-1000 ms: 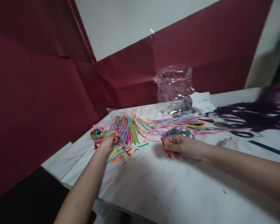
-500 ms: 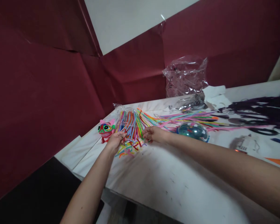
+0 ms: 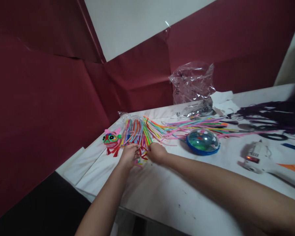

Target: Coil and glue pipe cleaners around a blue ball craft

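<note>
My left hand [image 3: 130,154] is down at the table with its fingers curled against a small pile of short pipe cleaner pieces [image 3: 143,156]. Facing it across the pile, my right hand [image 3: 157,152] is bent in like a loose fist, its fingertips mostly hidden. Just beyond both hands lie long pipe cleaners [image 3: 135,127] of many colours, partly inside a clear bag. A small figure of coloured pipe cleaners [image 3: 111,140], with big eyes, pink ears and red tassels, stands left of my left hand.
Right of my right hand sits a clear dome on a blue base [image 3: 203,142]. Farther right lie a white glue gun [image 3: 254,157] with a red light, orange scraps [image 3: 288,167], black scissors [image 3: 272,136] and dark purple strands [image 3: 277,113]. A crumpled clear bag [image 3: 193,83] stands at the back.
My two hands have come closer together and nearer to me. The short pieces, spread out before, are now bunched between them. The view has shifted, showing more of the glue gun.
</note>
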{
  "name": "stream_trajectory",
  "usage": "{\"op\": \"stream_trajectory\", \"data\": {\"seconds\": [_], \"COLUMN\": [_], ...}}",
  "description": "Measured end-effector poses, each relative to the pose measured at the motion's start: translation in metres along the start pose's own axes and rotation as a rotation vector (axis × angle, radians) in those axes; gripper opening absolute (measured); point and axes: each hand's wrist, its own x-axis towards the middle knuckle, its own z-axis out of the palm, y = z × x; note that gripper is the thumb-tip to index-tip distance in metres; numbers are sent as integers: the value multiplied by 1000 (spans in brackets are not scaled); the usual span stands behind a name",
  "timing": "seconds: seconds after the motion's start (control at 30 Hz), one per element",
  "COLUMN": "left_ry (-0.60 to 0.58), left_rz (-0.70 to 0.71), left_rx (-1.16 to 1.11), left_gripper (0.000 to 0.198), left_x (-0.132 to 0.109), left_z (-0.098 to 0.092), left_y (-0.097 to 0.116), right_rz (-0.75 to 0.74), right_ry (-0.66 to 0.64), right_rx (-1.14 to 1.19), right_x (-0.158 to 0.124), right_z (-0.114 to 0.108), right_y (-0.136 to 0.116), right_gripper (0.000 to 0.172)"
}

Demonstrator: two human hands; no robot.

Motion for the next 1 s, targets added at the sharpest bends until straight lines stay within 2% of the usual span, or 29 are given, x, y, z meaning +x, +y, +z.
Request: {"op": "stream_trajectory", "data": {"seconds": [0.07, 0.17, 0.37, 0.63, 0.83, 1.0], "left_ry": [-15, -36, -101, -146, -93, -94], "left_rz": [12, 64, 137, 151, 173, 170], "left_rx": [-25, -88, -225, -265, -231, -218], "left_gripper": [33, 12, 14, 23, 25, 24], "left_x": [-3, -2, -4, -12, -10, -11], "left_z": [6, 19, 40, 39, 40, 41], "left_y": [-2, -3, -3, -6, -9, -10], "right_rz": [-4, -33, -70, -61, -46, -70], "right_ry": [-18, -61, -113, -155, -159, -190], "right_rx": [69, 183, 350, 403, 375, 356], "right_x": [1, -2, -13, -15, -12, -9], "right_z": [-4, -15, -24, -27, -30, -21], "right_y": [2, 5, 7, 12, 21, 29], "right_gripper": [30, 31, 30, 28, 27, 27]}}
